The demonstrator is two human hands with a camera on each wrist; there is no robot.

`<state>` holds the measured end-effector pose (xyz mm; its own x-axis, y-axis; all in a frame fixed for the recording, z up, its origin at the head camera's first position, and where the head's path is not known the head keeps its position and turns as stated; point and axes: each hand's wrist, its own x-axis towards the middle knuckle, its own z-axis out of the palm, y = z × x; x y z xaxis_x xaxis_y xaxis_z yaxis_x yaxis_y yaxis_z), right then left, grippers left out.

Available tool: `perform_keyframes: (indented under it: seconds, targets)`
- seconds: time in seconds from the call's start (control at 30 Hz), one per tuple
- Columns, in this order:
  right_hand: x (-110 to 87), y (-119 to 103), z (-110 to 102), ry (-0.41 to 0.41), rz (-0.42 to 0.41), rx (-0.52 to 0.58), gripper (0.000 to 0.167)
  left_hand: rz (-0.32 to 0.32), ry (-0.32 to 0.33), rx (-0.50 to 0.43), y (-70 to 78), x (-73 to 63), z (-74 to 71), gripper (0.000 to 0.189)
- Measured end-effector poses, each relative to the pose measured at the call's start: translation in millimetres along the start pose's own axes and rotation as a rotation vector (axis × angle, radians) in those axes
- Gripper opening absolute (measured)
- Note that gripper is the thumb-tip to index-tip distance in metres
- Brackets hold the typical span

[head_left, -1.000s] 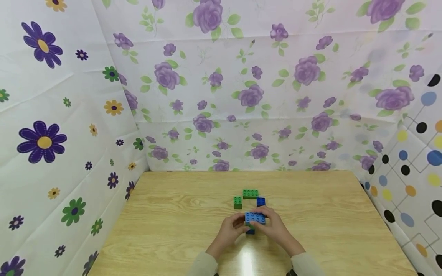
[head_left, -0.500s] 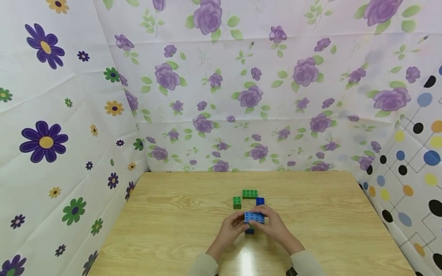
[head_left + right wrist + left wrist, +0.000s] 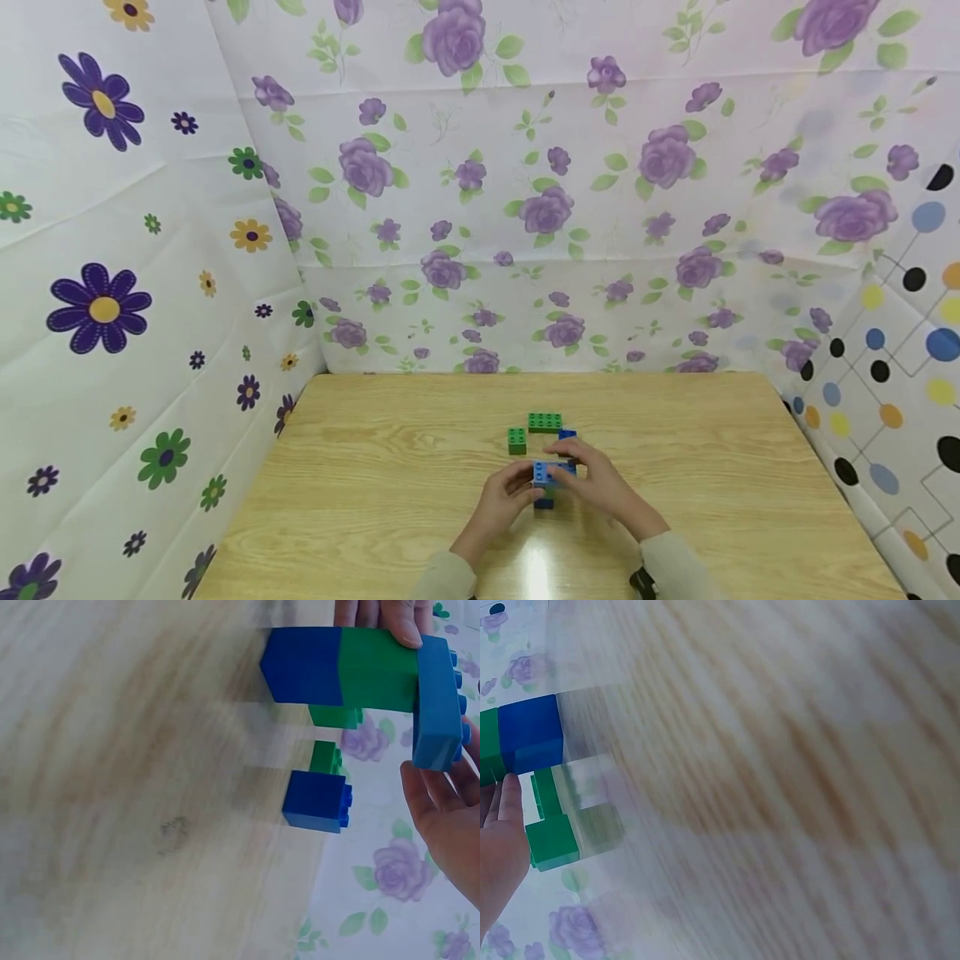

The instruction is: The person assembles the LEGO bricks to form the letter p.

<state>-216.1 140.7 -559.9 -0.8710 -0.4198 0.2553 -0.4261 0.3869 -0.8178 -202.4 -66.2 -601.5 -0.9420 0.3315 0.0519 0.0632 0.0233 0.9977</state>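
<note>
A small upright stack of toy building bricks stands on the table: a dark blue brick (image 3: 304,666) at the bottom, a green brick (image 3: 379,671) in the middle and a longer light blue brick (image 3: 539,473) across the top, overhanging to the right. My left hand (image 3: 498,500) pinches the stack from the left, its thumb on the green brick in the right wrist view. Over the overhanging end is my right hand (image 3: 603,483), thumb above the studs and fingers spread past the far side. Whether its fingertips touch the brick is hard to tell.
Behind the stack lie a small green brick (image 3: 517,441), a longer green brick (image 3: 545,422) and a blue brick (image 3: 567,434), partly covered by my right hand. The wooden table (image 3: 375,467) ends at flower-patterned cloth (image 3: 480,317) at the back.
My right hand has shifted slightly right and loosened, its thumb now further over the light blue brick and its index finger lifted from the far edge. My left hand stays on the stack.
</note>
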Motion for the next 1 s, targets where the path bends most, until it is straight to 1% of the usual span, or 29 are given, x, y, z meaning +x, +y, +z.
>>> perform_keyframes:
  seconds: [0.1, 0.23, 0.33, 0.6, 0.7, 0.83, 0.93, 1.0]
  targets:
    - [4.8, -3, -4, -0.014, -0.026, 0.020, 0.034, -0.012, 0.007, 0.006, 1.0, 0.3, 0.8, 0.039]
    - [13.1, -4, -10, -0.041, -0.002, 0.054, 0.035, -0.026, 0.016, 0.013, 2.3, 0.4, 1.5, 0.039]
    - [20.6, -2, -12, -0.056, 0.017, 0.075, 0.035, -0.023, 0.022, 0.012, 2.3, 0.6, 1.2, 0.039]
    - [41.3, 3, -18, -0.114, 0.010, 0.110, 0.040, -0.018, 0.027, -0.001, 2.6, 0.9, 0.0, 0.039]
    - [49.8, 6, -18, -0.123, -0.009, 0.089, 0.044, -0.023, 0.029, -0.011, 2.4, 1.4, -0.1, 0.039]
    - [60.8, 12, -16, -0.141, -0.057, 0.029, 0.046, -0.032, 0.031, -0.013, 1.3, 2.0, 0.4, 0.039]
    - [68.4, 17, -14, -0.182, -0.019, 0.032, 0.048, -0.030, 0.031, -0.010, 0.2, 1.9, 0.6, 0.039]
    - [72.7, 18, -12, -0.212, 0.030, 0.056, 0.049, -0.020, 0.027, -0.007, -0.5, 1.8, 0.5, 0.039]
